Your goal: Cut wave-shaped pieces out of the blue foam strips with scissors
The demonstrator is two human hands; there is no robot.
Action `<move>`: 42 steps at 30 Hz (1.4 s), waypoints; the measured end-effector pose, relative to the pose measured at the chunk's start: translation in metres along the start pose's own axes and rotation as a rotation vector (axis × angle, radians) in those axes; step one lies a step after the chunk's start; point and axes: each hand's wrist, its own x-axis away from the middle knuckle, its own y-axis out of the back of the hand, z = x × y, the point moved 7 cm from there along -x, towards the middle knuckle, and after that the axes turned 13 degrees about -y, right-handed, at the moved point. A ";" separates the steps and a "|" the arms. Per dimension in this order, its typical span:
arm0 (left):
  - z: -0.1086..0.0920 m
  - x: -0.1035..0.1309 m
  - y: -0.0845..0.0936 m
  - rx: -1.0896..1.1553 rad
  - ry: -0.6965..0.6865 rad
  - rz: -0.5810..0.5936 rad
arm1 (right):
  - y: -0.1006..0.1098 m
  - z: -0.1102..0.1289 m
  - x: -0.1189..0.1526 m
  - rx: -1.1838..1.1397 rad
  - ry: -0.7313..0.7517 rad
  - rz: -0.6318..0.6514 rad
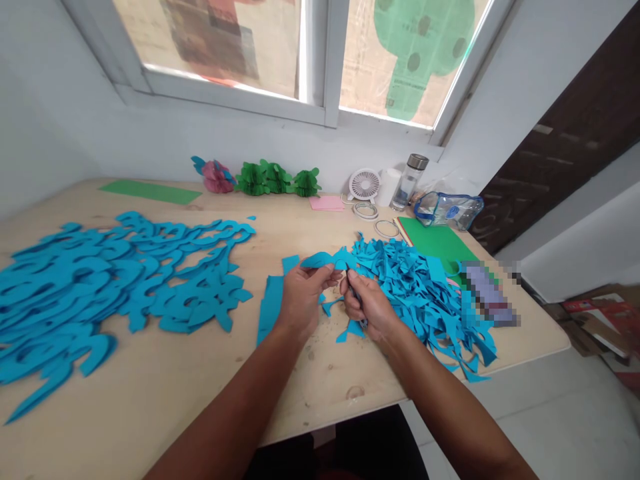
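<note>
Between the fingers of my left hand (306,293) is a wavy piece of blue paper (316,260), held up above the table. My right hand (369,303) is closed around dark-handled scissors (356,297), whose blades meet the paper's right part. Under and beside my left hand lie flat blue sheets (269,310). A heap of blue offcuts (407,277) spreads just right of my right hand, and a few small scraps rest below the scissors. Many wavy blue cut-outs (100,280) overlap in layers across the table's left side.
Along the wall stand green paper shapes (275,179), a pink paper flower (218,177), a small fan (365,185), a glass bottle (410,181) and a clear pouch (450,210). Green sheets (437,240) lie at right, near the table (540,337) edge.
</note>
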 end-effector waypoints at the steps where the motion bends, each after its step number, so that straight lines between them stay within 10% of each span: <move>1: 0.000 -0.001 0.001 -0.004 -0.007 -0.004 | 0.000 0.000 0.000 0.001 0.000 0.005; 42: -0.011 0.001 0.002 -0.372 -0.043 0.075 | -0.002 -0.004 -0.001 0.047 -0.072 -0.018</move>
